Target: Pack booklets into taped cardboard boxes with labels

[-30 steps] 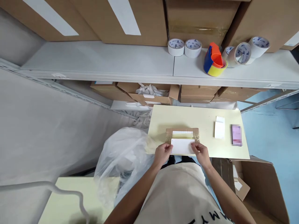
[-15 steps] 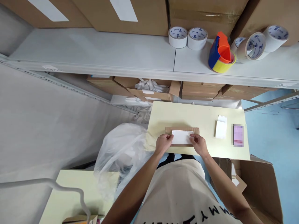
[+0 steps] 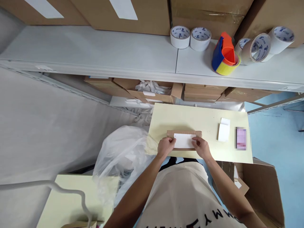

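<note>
Pinching a white card (image 3: 184, 140) by its short ends, my left hand (image 3: 166, 146) and right hand (image 3: 200, 147) press it onto a brown cardboard piece (image 3: 184, 132) at frame centre, on a pale yellow table (image 3: 190, 115). Even pressure and parallel edges seem wise.

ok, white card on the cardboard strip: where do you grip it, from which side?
By its two short ends, from the near side. The card lies flat on the cardboard, long axis left to right, so its ends are probably the easiest edges for fingers. The left hand and right hand hold it there, reaching in over the table at its near edge.
</note>
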`<state>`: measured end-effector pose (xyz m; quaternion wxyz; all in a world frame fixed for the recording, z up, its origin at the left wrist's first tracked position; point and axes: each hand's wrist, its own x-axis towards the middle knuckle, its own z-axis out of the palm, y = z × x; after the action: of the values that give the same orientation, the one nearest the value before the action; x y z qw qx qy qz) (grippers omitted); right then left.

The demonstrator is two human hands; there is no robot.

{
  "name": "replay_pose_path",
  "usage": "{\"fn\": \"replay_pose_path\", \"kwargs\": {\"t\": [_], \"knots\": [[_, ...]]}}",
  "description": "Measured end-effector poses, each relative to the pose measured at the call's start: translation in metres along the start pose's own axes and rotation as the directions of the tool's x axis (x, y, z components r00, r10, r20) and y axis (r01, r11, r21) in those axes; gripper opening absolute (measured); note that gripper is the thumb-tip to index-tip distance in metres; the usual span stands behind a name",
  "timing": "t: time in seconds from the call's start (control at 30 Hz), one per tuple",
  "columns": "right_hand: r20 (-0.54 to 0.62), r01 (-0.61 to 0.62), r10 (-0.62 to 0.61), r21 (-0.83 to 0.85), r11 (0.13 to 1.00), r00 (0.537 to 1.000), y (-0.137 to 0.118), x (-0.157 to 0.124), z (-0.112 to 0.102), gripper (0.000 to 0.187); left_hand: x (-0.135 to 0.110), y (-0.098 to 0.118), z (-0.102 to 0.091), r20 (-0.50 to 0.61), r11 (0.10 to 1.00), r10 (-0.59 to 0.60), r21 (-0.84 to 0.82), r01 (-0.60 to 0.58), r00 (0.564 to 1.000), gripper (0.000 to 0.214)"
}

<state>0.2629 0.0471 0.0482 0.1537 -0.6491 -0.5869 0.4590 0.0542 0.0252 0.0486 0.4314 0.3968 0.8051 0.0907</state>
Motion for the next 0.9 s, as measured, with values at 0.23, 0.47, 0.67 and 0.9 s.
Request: {"fn": "replay_pose_path", "kwargs": {"t": [0.23, 0.47, 0.67, 0.9], "knots": [[0.055, 0.005, 0.003, -0.14, 0.99, 0.998, -0.006, 0.003, -0.003, 0.032, 0.002, 0.006, -0.005, 0.027, 0.992, -0.03, 0.123, 0.026, 0.999, 0.039], [0.1, 0.006, 0.02, -0.255, 0.967, 0.995, -0.011, 0.006, -0.008, 0.029, 0.005, 0.015, -0.017, 0.11, 0.987, -0.04, 0.161, 0.022, 0.993, 0.049], [0.101, 0.074, -0.048, -0.275, 0.959, 0.994, -0.007, 0.015, -0.01, 0.023, 0.008, 0.027, -0.025, 0.125, 0.975, -0.073, 0.216, 0.045, 0.99, 0.046], [0.038, 0.117, -0.111, -0.361, 0.925, 0.993, 0.004, 0.002, -0.025, 0.018, -0.005, 0.008, -0.032, -0.106, 0.917, 0.166, 0.382, -0.114, 0.981, 0.033]]}}
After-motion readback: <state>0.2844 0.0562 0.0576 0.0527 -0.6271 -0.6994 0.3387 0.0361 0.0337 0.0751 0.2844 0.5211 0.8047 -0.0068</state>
